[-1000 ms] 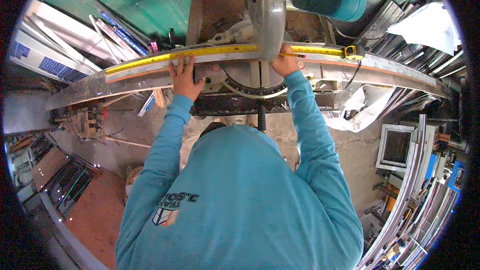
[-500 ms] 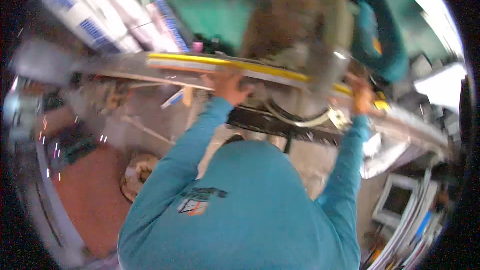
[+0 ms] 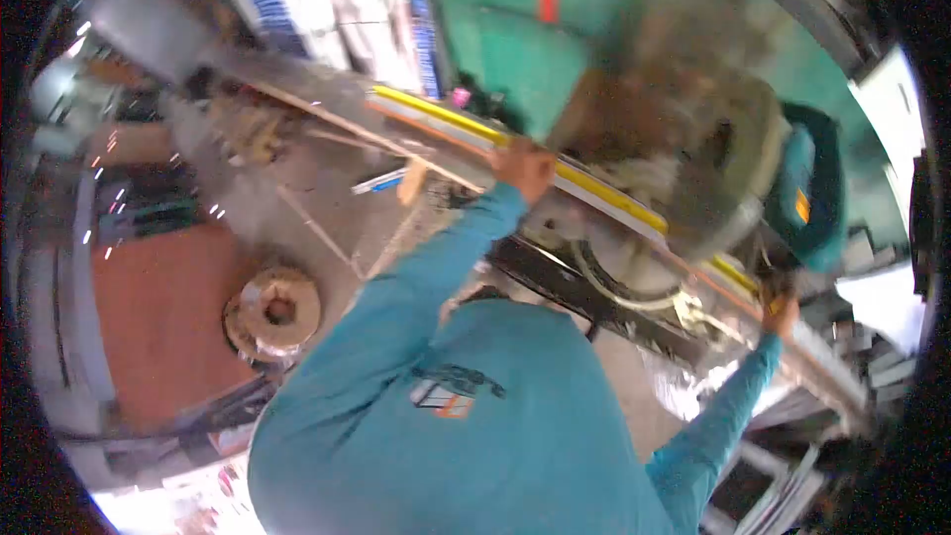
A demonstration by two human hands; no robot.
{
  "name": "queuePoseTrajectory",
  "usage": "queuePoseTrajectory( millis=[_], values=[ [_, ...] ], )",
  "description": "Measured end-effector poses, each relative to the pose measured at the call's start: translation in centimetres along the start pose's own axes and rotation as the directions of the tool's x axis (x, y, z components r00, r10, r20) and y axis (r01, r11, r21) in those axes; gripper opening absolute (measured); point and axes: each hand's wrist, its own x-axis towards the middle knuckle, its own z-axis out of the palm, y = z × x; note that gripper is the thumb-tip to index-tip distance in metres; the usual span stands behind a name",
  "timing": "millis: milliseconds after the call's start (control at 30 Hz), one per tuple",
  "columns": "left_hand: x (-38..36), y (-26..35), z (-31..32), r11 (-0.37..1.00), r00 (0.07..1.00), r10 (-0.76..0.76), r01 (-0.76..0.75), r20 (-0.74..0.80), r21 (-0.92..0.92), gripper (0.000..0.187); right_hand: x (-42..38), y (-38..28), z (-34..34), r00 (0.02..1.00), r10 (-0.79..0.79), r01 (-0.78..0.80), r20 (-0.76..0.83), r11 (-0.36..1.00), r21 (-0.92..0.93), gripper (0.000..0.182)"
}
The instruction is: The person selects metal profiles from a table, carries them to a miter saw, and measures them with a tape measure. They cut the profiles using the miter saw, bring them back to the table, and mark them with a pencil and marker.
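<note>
A long, straight strip (image 3: pixel 609 200), yellow along one edge and pale along the other, lies slantwise across a miter saw (image 3: pixel 674 154) with a large guard and a teal-and-black body. My left hand (image 3: pixel 525 170) is closed over the strip, left of the saw, with the knuckles uppermost. Beyond the guard, my right hand (image 3: pixel 780 309) grips the strip near its right end, just below the saw's teal handle (image 3: pixel 814 188). The guard hides part of the strip between my hands. Some of the right fingers are dark and blurred.
Wrapped long packs (image 3: pixel 342 15) lean at the back left. A narrow bench rail (image 3: pixel 337 119) runs off left, with a blue-and-white tool (image 3: pixel 381 181) beside it. A round, ring-shaped piece (image 3: pixel 279 312) lies at lower left. A curved hose (image 3: pixel 604 287) hangs before the saw.
The view has turned, so strip and saw now slope down to the right. My hands are farther apart; the left fingers, spread earlier, have closed on the strip.
</note>
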Motion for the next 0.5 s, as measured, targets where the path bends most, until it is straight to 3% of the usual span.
queuePoseTrajectory(
  millis=[33, 67, 100, 133, 167, 200, 233, 300, 433, 500],
  values=[
    [0.3, -1.0, 1.2, 0.997, 0.999, 0.032, -0.033, -0.014, -0.065, 0.015, -1.3, -2.1, 1.0, 0.964, -0.263, 0.221, -0.023, 0.850, -0.479, 0.059],
    [0.2, 0.1, 0.1, 0.998, 0.990, 0.055, -0.052, -0.129, 0.028, 0.013, -2.0, -3.9, 2.3, 0.884, -0.457, 0.322, 0.098, 0.444, -0.836, 0.057],
    [0.2, 0.1, 0.1, 0.996, 0.983, 0.086, -0.079, -0.163, 0.049, 0.014, -2.0, -3.5, 2.7, 0.889, -0.452, 0.403, 0.066, 0.708, -0.580, 0.057],
    [0.5, -1.2, 1.0, 0.996, 0.990, 0.085, -0.084, -0.112, 0.012, 0.015, -4.1, -8.5, 5.0, 0.914, -0.405, 0.258, 0.021, 0.541, -0.801, 0.054],
    [0.0, -0.3, -0.1, 0.993, 0.967, 0.120, -0.113, -0.223, 0.040, 0.017, -4.2, -8.5, 5.3, 0.883, -0.470, 0.286, 0.008, 0.524, -0.802, 0.046],
    [0.3, -0.8, 0.4, 0.997, 0.992, 0.053, -0.047, -0.111, 0.053, 0.019, -4.5, -9.4, 5.8, 0.909, -0.416, 0.210, -0.021, 0.502, -0.839, 0.040],
    [0.3, -0.9, 0.4, 0.996, 0.989, 0.076, -0.070, -0.130, 0.050, 0.018, -5.1, -9.9, 6.4, 0.877, -0.479, 0.271, -0.023, 0.535, -0.800, 0.040],
    [0.5, -0.8, 0.2, 0.994, 0.985, 0.108, -0.102, -0.137, 0.044, 0.018, -6.0, -12.2, 7.7, 0.901, -0.425, 0.210, -0.083, 0.596, -0.775, 0.041],
    [0.7, 0.4, -1.0, 0.999, 0.998, -0.017, 0.020, -0.059, 0.045, 0.018, -6.9, -12.3, 8.5, 0.846, -0.526, 0.249, -0.086, 0.532, -0.809, 0.040],
    [0.7, 1.2, -2.2, 0.999, 1.000, -0.017, 0.018, -0.025, 0.042, 0.018, -7.2, -11.7, 8.5, 0.857, -0.504, 0.199, -0.104, 0.511, -0.837, 0.059]
  ],
)
